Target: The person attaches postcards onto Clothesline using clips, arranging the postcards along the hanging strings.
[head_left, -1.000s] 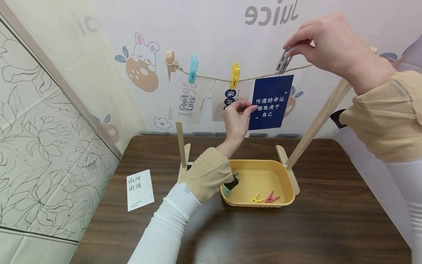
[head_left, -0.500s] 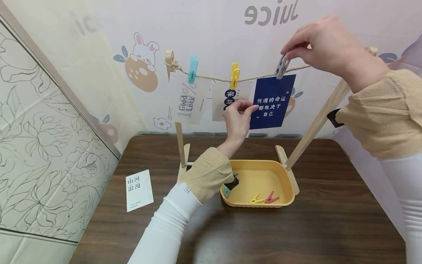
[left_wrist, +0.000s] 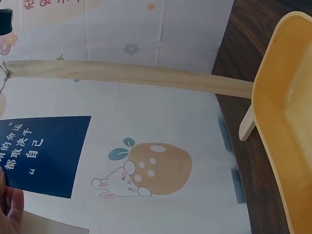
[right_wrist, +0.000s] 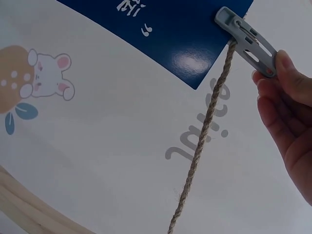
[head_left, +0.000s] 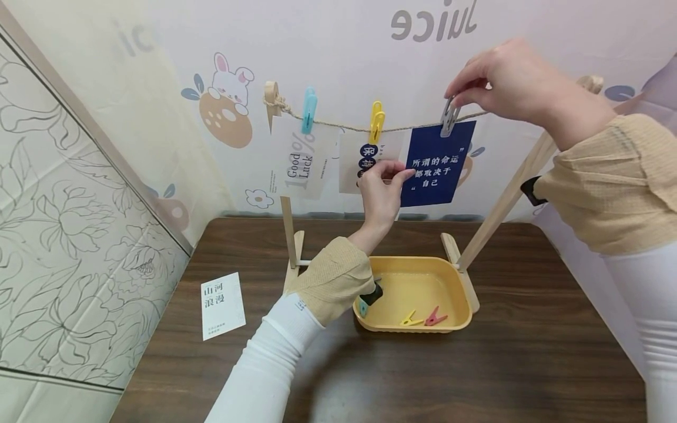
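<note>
A dark blue card (head_left: pixel 436 170) with white characters hangs at the twine (right_wrist: pixel 204 129). My left hand (head_left: pixel 382 191) pinches its left edge between thumb and fingers; in the left wrist view only fingertips (left_wrist: pixel 13 207) show at the card's edge. Up at the card's top edge, my right hand (head_left: pixel 520 85) pinches the handle end of a grey clothespin (right_wrist: pixel 246 41). The clothespin's other end lies over the card's top edge and the twine. To the left, a yellow clothespin (head_left: pixel 376 122) holds a beige card (head_left: pixel 349 155), and a light blue clothespin (head_left: pixel 309 110) holds a "Good Luck" card (head_left: pixel 317 170).
Below the line, a yellow tray (head_left: pixel 418 288) holds several clothespins, among them a pink one (head_left: pixel 435 317). A white card (head_left: pixel 223 305) lies on the table (head_left: pixel 508 364) at left. Wooden posts (head_left: pixel 508 200) carry the twine; a printed backdrop (head_left: pixel 338 64) stands behind.
My right hand has come lower and slightly left with the grey clothespin, which now sits further down over the blue card's top edge. My left hand keeps its pinch, nearly still.
</note>
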`<action>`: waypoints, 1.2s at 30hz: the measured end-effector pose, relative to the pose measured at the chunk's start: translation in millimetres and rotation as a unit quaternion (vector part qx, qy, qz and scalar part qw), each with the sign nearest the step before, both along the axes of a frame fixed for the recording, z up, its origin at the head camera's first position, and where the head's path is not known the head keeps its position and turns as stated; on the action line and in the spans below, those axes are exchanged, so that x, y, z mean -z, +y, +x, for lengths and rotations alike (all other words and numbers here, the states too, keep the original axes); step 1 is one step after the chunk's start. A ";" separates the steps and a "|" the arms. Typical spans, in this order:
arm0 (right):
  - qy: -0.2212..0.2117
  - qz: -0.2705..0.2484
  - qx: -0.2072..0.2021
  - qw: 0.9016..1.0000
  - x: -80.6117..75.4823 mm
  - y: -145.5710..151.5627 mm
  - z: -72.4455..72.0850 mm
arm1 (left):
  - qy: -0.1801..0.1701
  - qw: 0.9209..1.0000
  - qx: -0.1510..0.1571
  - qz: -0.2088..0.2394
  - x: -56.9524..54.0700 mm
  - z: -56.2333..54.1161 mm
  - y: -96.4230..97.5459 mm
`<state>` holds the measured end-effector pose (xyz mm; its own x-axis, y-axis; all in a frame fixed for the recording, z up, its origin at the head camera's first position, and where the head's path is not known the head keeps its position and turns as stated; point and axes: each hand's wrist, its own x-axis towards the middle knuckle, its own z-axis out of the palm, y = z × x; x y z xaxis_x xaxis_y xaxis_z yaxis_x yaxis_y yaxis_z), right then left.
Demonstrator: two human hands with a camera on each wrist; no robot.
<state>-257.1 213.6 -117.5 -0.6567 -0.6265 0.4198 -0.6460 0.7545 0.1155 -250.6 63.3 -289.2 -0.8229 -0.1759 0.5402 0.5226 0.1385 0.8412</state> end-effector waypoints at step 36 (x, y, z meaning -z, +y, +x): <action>-0.109 0.012 0.028 0.994 4.3 1.6 -1.5 | 0.014 1.000 -0.017 0.004 3.0 -6.9 -0.4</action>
